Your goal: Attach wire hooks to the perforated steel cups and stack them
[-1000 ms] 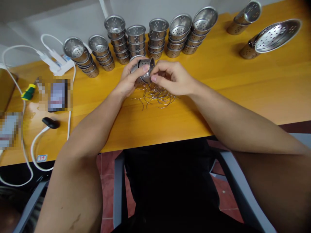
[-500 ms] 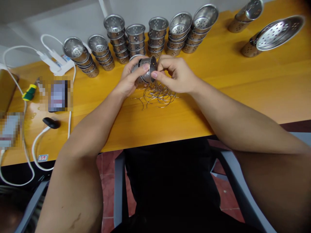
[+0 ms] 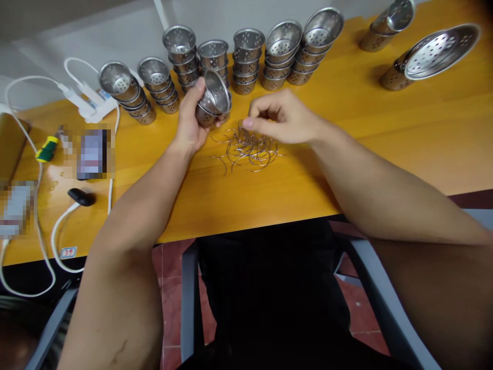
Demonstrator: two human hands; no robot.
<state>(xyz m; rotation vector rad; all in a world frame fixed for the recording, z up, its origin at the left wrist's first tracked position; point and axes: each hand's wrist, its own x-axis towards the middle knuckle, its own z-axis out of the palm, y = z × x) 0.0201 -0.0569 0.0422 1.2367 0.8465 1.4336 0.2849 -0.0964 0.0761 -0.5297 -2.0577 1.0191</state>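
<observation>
My left hand (image 3: 191, 121) is wrapped round a shiny perforated metal cup (image 3: 216, 91), its thumb on the rim. The cup's mouth tilts up and to the right. More perforated metal shows just beneath it; whether that is a second cup in the hand is unclear. To the right, my right hand (image 3: 285, 119) is apart from the cup, its thumb and fingers drawn together in a pinch. A thin curved line of wire shows by the thumb tip, but I cannot tell if it is held. Below both hands lies a tangled heap of curved wires (image 3: 252, 149).
Several stacks of perforated cups (image 3: 248, 61) line the wall. A stack (image 3: 393, 23) and a cup with a wide flared mouth (image 3: 439, 54) stand far right. On the left are a power strip (image 3: 94, 106), a phone (image 3: 91, 154), a yellow-green handle (image 3: 47, 149) and white cables (image 3: 110, 192).
My left hand has drawn the cup left, away from my right hand, and turned its mouth upward. My right hand has come off the rim and stays pinched near the wires.
</observation>
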